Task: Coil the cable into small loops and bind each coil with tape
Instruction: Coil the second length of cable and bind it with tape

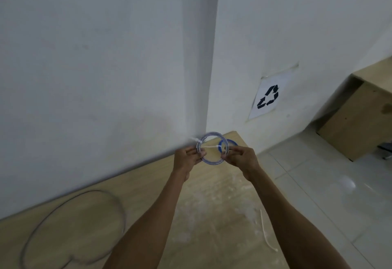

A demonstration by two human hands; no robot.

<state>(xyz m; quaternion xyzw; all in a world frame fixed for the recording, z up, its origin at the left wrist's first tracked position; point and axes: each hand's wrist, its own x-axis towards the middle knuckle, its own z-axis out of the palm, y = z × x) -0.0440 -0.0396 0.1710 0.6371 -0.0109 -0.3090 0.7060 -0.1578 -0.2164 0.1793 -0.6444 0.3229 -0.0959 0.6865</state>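
1. Well, from the head view, the coil [210, 162] is a few thin turns of cable. I judge it light and springy, ready to fan open if I let go, and its jacket is probably slick. The best holds are opposite sides of the ring, squeezing all the turns together.
2. I hold it in the air over the far corner of the table [212, 194], close to the wall [106, 78].
3. My left hand [187, 158] has its fingers curled in, pinching the left side of the ring.
4. My right hand [239, 158] pinches the right side between thumb and fingertips.
5. A white strip [212, 147] stretches across the ring. I cannot tell whether my right fingers also hold its end.
6. The blue tape roll [232, 141] lies behind the coil at the far edge. A loose cable [74, 203] sprawls on the surface near the left edge.
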